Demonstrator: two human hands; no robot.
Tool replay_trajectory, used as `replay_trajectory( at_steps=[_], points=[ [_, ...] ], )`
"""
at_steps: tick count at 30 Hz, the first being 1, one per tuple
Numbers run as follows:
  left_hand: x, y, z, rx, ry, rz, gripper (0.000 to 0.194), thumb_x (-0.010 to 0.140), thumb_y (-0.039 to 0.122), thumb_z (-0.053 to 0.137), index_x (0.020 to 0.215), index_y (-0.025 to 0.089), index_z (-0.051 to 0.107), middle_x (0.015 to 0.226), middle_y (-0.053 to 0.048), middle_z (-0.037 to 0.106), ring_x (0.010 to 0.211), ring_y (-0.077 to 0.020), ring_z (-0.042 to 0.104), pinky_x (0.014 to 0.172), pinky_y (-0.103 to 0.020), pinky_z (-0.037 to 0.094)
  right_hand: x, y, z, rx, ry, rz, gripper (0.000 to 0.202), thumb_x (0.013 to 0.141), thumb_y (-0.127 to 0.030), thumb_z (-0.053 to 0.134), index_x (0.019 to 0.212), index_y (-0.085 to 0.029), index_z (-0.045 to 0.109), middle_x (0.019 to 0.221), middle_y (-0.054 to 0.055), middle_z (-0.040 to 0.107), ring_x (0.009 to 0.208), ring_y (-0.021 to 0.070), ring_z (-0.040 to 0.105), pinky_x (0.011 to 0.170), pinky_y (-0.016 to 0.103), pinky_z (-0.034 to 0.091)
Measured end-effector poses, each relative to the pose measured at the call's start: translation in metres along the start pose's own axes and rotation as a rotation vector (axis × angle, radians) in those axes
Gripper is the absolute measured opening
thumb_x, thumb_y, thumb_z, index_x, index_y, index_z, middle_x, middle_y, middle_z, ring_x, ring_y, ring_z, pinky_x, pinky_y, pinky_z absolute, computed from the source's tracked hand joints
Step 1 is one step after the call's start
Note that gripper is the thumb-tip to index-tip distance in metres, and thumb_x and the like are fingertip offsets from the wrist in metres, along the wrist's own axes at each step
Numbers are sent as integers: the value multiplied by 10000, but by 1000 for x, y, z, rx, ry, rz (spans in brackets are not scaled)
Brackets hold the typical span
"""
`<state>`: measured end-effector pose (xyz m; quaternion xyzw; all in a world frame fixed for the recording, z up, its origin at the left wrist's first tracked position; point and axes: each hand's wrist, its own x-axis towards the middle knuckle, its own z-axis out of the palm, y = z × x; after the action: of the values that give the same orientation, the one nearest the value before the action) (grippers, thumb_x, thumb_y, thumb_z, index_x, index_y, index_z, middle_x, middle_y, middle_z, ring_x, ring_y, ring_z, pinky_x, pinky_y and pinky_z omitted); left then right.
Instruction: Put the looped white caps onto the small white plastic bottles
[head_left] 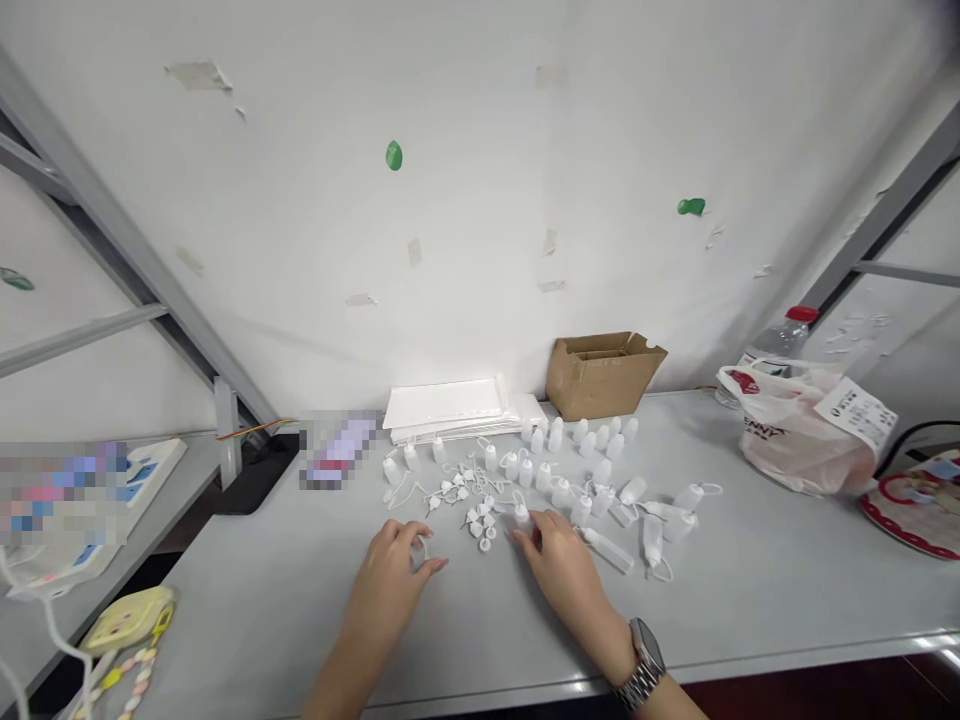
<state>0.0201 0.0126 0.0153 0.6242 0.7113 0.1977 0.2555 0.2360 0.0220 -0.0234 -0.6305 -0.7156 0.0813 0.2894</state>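
Observation:
Thumb and index fingertip of my left hand (386,580) are apart over the grey table, left of the loose white caps (480,520); a thin white strap (424,546) curls between the curved fingers. My right hand (566,570), wearing a metal watch (645,660), has its thumb and fingers at a small white bottle (522,514) with a looped cap strap, which stands upright. Several more white bottles (526,473) stand behind the caps. Others lie on their sides to the right, among them a longer one (611,552) beside my right hand.
Flat white packs (450,408) and an open cardboard box (604,380) rest against the wall. At the right are a plastic bag (802,440), a red-capped bottle (787,335) and a red-edged mat (919,515). A yellow case (127,620) with beads sits front left.

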Motion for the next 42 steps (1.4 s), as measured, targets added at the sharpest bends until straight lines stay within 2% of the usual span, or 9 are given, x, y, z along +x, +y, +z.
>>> replay_trajectory(
  at_steps=[4,11,17,23,25,28,31,36,42],
  points=[
    [-1,1,5,-23,-5,11,265,709,360,556,929,230,624,926,-50,580,882,-242,583,798,-365,452,1,-2,4,-19,-16,8,420,945,-427,345,921,-129,641,742,103,672,648,226,619,597,320,444],
    [-3,3,11,-34,-26,32,257,714,334,554,941,233,622,912,-45,574,899,-239,582,793,-358,455,-1,-3,3,-122,-1,10,264,920,-297,426,820,-159,628,732,107,651,688,274,628,624,350,433],
    [-6,7,12,-81,-50,41,300,734,335,533,1007,228,598,926,-41,560,786,-206,583,802,-367,452,-3,0,-6,-207,30,41,264,880,-154,354,917,-122,614,793,169,656,719,321,628,609,397,445],
    [-4,4,10,-59,-13,40,278,734,345,526,983,243,595,908,-36,568,797,-210,584,801,-361,456,-7,14,-36,-28,84,38,287,911,-343,394,1017,-155,585,713,69,631,604,225,601,564,332,457],
    [-2,-1,8,-50,16,37,294,732,348,523,993,233,594,911,-40,573,780,-209,586,794,-364,457,4,25,-53,6,112,68,288,910,-360,403,990,-159,594,735,63,627,604,202,588,588,320,468],
    [-2,-6,4,-37,44,13,316,726,357,526,1007,228,591,909,-42,575,790,-216,591,763,-354,465,36,43,-76,-81,128,68,265,898,-306,418,962,-134,610,763,78,617,654,206,585,651,333,469],
    [-3,-7,0,-31,49,-2,312,727,367,527,1002,234,592,905,-39,573,796,-218,587,758,-351,466,74,55,-85,-123,75,40,200,869,-213,480,947,-107,631,848,106,623,769,220,599,738,339,464],
    [-5,-6,0,-53,39,1,322,734,386,524,1014,236,581,934,-42,562,798,-216,579,788,-369,459,118,56,-71,-191,-94,-36,168,832,-152,592,984,-109,650,951,108,635,899,204,612,808,291,470],
    [-6,-12,-2,-41,28,-41,314,735,399,516,995,235,580,940,-46,543,801,-221,575,788,-380,454,132,56,-55,-303,-203,-3,270,900,-290,549,1141,-169,561,1168,79,585,965,209,604,811,416,512]
  ],
)
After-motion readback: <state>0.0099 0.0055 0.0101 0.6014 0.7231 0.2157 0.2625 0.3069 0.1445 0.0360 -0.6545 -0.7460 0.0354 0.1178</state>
